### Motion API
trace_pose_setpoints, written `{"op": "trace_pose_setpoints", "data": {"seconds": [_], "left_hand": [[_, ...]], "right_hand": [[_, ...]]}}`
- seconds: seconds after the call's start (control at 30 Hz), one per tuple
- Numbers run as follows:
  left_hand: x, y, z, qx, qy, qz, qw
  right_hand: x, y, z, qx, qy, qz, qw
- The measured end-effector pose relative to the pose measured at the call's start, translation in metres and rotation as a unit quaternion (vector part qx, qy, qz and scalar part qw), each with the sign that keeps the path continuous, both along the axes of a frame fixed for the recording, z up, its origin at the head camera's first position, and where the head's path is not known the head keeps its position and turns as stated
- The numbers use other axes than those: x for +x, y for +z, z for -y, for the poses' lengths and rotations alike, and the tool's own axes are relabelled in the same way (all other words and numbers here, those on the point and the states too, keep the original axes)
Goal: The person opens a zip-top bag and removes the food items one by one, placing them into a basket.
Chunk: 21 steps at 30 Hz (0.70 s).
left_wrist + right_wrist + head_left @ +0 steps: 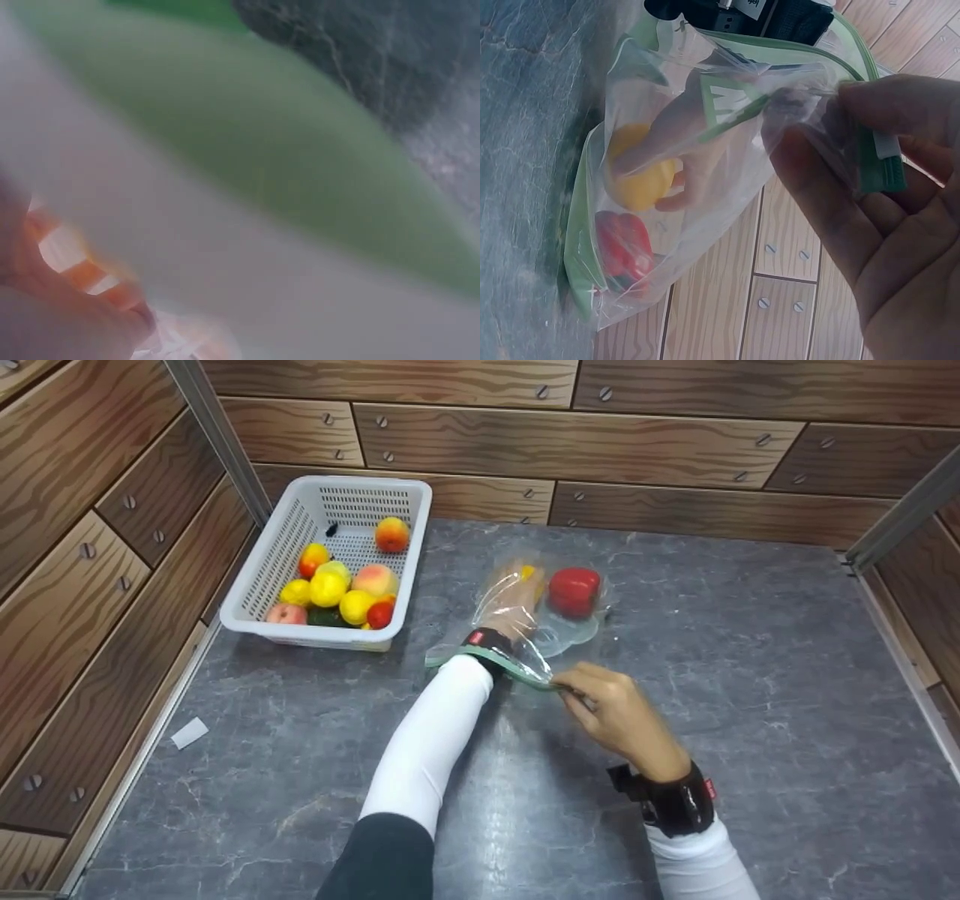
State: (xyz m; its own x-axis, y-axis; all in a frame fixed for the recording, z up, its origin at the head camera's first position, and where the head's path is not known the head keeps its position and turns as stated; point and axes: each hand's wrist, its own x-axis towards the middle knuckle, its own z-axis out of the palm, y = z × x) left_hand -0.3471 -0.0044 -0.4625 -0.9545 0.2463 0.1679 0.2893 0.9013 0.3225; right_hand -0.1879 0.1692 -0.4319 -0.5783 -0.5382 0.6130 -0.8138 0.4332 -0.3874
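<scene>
My left hand (514, 598) is inside a clear zip bag (559, 636), in past the wristband. Its fingers are curled round a yellow fruit (640, 178), seen through the plastic in the right wrist view. A red bell pepper (574, 592) lies in the bag beside that hand. With thumb and fingers my right hand (626, 718) pinches the bag's green-edged mouth (881, 161) at its right end. In the left wrist view the bag's blurred green rim (285, 165) covers much of the picture, with part of the left hand (64, 307) low at the left.
A white perforated basket (416, 570) with several fruits, yellow, red and peach-coloured, stands at the back left. A small white paper piece (190, 733) lies on the grey marbled table (750, 675). Wood-patterned panels (577, 442) enclose the back and sides.
</scene>
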Motion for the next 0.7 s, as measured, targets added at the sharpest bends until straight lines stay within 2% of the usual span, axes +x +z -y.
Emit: {"op": "trace_pose_setpoints", "data": {"seconds": [0.17, 0.3, 0.4, 0.53, 0.63, 0.7], "left_hand": [[0.006, 0.004, 0.003, 0.001, -0.008, -0.007, 0.9999], [0.010, 0.004, 0.006, -0.013, -0.041, -0.013, 0.9990], [0.014, 0.004, 0.010, -0.003, -0.065, -0.010, 0.9978], [0.021, 0.005, 0.014, 0.016, -0.070, 0.034, 0.9968], [0.026, 0.008, 0.014, 0.004, -0.067, 0.070, 0.9952], [0.031, 0.011, 0.014, -0.013, -0.068, 0.081, 0.9944]], "right_hand": [[0.000, 0.000, 0.001, 0.004, -0.007, 0.009, 1.000], [0.000, 0.000, 0.001, 0.004, -0.007, 0.018, 1.000], [-0.001, 0.000, 0.001, 0.007, -0.006, 0.025, 1.000], [-0.001, -0.001, 0.001, 0.012, -0.010, 0.031, 0.999], [-0.002, -0.003, 0.001, 0.012, -0.014, 0.033, 0.999], [-0.002, -0.004, 0.001, 0.012, -0.017, 0.031, 0.999]]}}
